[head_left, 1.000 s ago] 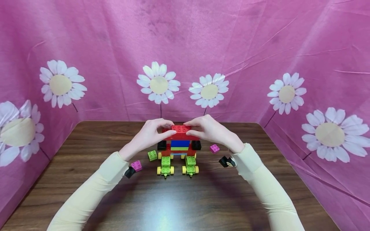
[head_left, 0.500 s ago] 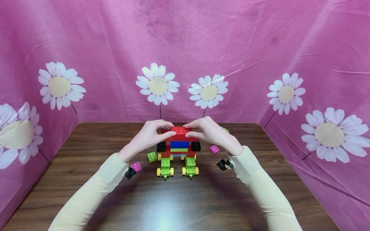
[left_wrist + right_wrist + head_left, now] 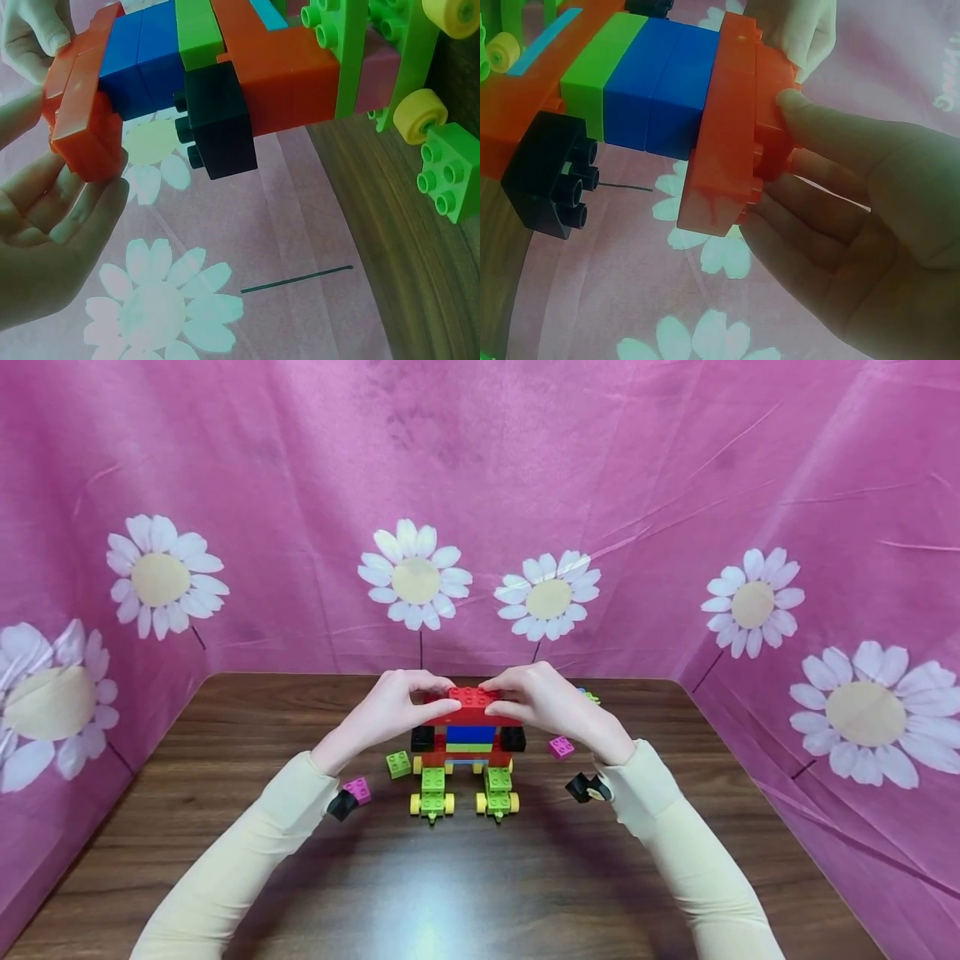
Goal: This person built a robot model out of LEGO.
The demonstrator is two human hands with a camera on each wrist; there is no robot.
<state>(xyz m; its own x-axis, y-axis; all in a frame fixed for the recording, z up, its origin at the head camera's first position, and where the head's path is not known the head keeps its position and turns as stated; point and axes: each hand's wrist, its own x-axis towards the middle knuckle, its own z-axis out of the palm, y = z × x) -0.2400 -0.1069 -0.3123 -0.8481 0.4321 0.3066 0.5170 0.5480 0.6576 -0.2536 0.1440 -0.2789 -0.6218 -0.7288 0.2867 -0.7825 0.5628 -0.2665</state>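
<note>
A built-up figure of toy bricks stands at the middle of the table in the head view. On top, a red brick (image 3: pixel 471 696) sits across a longer red brick (image 3: pixel 718 135). My left hand (image 3: pixel 386 706) pinches the left end of the upper red brick between thumb and fingers. At the other end, my right hand (image 3: pixel 543 702) pinches the same brick. Below come blue bricks (image 3: pixel 469 737), a green layer and a wider red part, with a black brick (image 3: pixel 423 738) and another black brick (image 3: pixel 513 739) at its sides. Two green wheeled bases (image 3: pixel 432 782) with yellow wheels support it.
A loose green brick (image 3: pixel 398 764) and a pink brick (image 3: pixel 357 790) lie left of the figure. To its right is another pink brick (image 3: pixel 561 747). Behind the right hand, a blue and green piece (image 3: pixel 591 696) shows. Pink flowered cloth (image 3: pixel 480 468) hangs behind the wooden table (image 3: pixel 247 727).
My right wrist has sunk slightly, and the blue and green piece behind it now shows. Both hands keep their hold on the upper red brick.
</note>
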